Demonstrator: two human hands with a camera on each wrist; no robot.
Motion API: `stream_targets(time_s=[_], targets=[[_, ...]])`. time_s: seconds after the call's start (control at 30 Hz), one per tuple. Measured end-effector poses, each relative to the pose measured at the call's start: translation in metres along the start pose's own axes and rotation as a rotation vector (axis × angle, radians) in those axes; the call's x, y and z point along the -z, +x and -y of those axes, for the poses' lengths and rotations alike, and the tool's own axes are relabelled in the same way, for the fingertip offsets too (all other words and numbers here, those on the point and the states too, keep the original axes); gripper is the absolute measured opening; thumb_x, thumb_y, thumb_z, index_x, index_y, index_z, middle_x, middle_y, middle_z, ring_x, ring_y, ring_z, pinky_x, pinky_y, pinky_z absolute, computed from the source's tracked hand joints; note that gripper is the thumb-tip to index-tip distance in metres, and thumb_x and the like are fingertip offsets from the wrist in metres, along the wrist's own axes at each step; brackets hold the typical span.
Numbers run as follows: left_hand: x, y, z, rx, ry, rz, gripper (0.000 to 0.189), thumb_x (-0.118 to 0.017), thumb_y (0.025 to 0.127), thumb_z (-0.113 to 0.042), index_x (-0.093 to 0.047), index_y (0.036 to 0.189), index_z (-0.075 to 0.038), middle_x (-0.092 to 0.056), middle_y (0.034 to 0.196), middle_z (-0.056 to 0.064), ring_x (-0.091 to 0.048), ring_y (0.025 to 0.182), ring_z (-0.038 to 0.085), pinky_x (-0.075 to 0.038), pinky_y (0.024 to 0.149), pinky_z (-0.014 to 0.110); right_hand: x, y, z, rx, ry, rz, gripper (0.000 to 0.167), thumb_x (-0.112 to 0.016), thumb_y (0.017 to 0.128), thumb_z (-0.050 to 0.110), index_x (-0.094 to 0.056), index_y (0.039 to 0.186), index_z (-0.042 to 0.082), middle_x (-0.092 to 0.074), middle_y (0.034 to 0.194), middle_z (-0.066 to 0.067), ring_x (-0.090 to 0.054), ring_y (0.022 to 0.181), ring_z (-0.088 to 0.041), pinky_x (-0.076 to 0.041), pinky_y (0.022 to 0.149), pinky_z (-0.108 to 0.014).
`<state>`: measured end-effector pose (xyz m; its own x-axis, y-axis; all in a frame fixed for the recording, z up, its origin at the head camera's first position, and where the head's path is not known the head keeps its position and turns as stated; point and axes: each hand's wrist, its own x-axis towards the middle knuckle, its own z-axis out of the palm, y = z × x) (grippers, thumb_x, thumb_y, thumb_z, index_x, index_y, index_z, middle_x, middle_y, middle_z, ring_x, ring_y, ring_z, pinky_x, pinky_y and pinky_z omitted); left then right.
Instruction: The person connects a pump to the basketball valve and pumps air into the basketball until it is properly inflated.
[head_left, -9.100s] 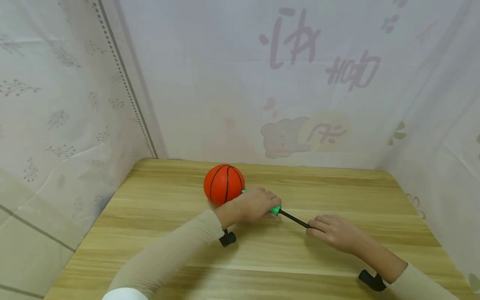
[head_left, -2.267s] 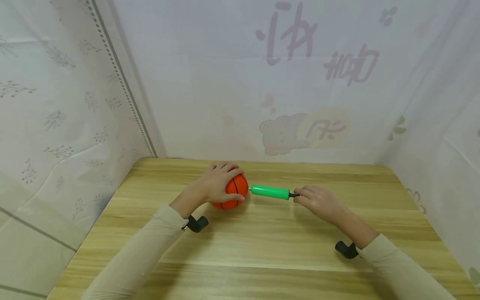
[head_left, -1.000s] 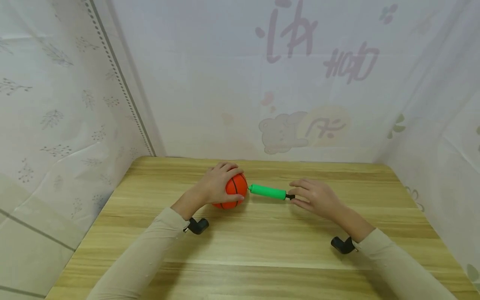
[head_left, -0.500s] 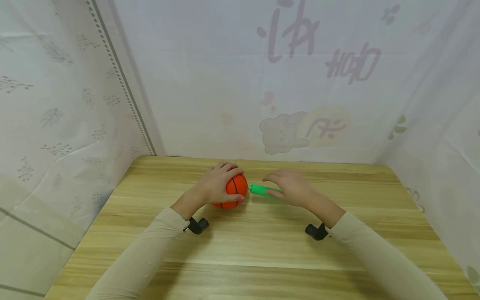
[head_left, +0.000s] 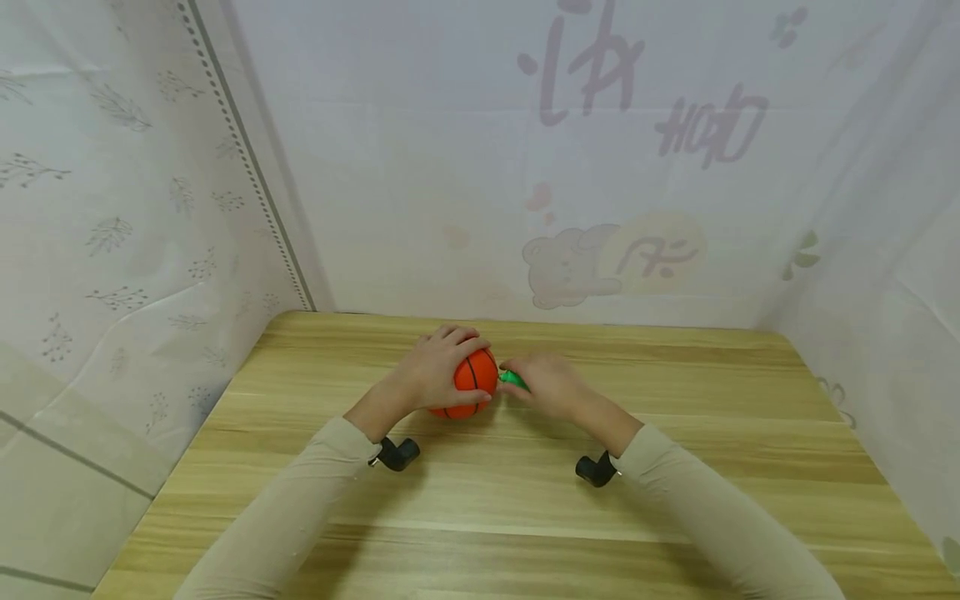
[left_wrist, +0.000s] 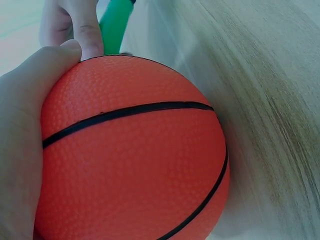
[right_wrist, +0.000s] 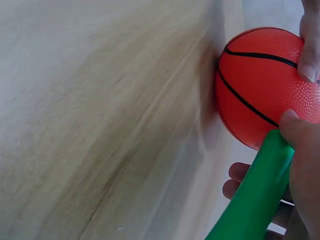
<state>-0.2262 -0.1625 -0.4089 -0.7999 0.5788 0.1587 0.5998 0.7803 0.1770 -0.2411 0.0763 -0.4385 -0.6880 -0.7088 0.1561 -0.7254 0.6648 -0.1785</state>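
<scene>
A small red-orange basketball (head_left: 476,377) with black seams rests on the wooden table. My left hand (head_left: 431,373) grips it from the left, thumb at the front and fingers over the top. On its right side, a green hand air pump (head_left: 514,380) has its nozzle end right at the ball. My right hand (head_left: 553,387) holds the barrel near that end and hides most of it in the head view. The right wrist view shows the thumb on top of the green barrel (right_wrist: 260,190) and the fingers curled beneath.
The wooden table (head_left: 525,533) runs back to a pale printed cloth (head_left: 420,208), which hangs behind and on both sides. A black wrist mount (head_left: 399,454) sticks out below the left wrist, another black mount (head_left: 596,470) below the right.
Nine seconds ago my left hand was on the pump's barrel; now it holds the basketball. My right hand has let go of the pump's black handle and slid left to grip the barrel.
</scene>
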Motion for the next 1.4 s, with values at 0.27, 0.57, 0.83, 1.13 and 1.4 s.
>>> stream_targets(time_s=[0.27,0.57,0.83,1.13,1.4], targets=[[-0.001,0.001,-0.004,0.013,0.004,0.004,0.074,-0.074,0.084,-0.061,-0.056,0.142,-0.018,-0.051,0.145,0.011,-0.043,0.135,0.032,-0.045,0.097,0.062,-0.006,-0.004,-0.001,-0.043,0.037,-0.035,0.022,-0.063,0.102,0.033,-0.067,0.108,0.012,-0.064,0.085,0.006,-0.055,0.069,-0.010,-0.048,0.062,-0.028],[-0.002,0.001,-0.006,0.023,0.031,0.011,0.074,-0.075,0.082,-0.061,-0.056,0.141,-0.020,-0.051,0.143,0.008,-0.043,0.133,0.029,-0.046,0.096,0.058,-0.010,-0.009,-0.001,-0.100,0.055,-0.011,0.017,-0.057,0.103,0.033,-0.063,0.101,0.016,-0.054,0.071,0.009,-0.049,0.059,-0.008,-0.041,0.052,-0.027],[-0.002,0.003,-0.009,-0.002,0.019,0.006,0.074,-0.076,0.081,-0.059,-0.056,0.139,-0.019,-0.052,0.142,0.006,-0.043,0.133,0.027,-0.046,0.093,0.057,-0.009,-0.015,-0.004,-0.102,0.075,0.014,0.015,-0.053,0.103,0.031,-0.059,0.097,0.018,-0.046,0.061,0.009,-0.044,0.053,-0.008,-0.034,0.048,-0.026],[0.000,0.003,-0.010,0.022,-0.003,0.016,0.074,-0.077,0.081,-0.058,-0.056,0.140,-0.019,-0.052,0.143,0.005,-0.042,0.134,0.026,-0.045,0.095,0.056,-0.005,-0.016,-0.005,-0.128,0.106,0.048,0.017,-0.052,0.104,0.034,-0.058,0.098,0.020,-0.048,0.061,0.009,-0.046,0.053,-0.008,-0.034,0.049,-0.027],[0.000,0.003,-0.011,0.026,-0.002,0.027,0.072,-0.077,0.082,-0.056,-0.056,0.140,-0.019,-0.052,0.144,0.006,-0.043,0.134,0.027,-0.046,0.095,0.056,-0.005,-0.018,-0.006,-0.111,0.091,0.022,0.014,-0.054,0.104,0.033,-0.059,0.097,0.022,-0.049,0.061,0.010,-0.047,0.054,-0.007,-0.036,0.048,-0.027]])
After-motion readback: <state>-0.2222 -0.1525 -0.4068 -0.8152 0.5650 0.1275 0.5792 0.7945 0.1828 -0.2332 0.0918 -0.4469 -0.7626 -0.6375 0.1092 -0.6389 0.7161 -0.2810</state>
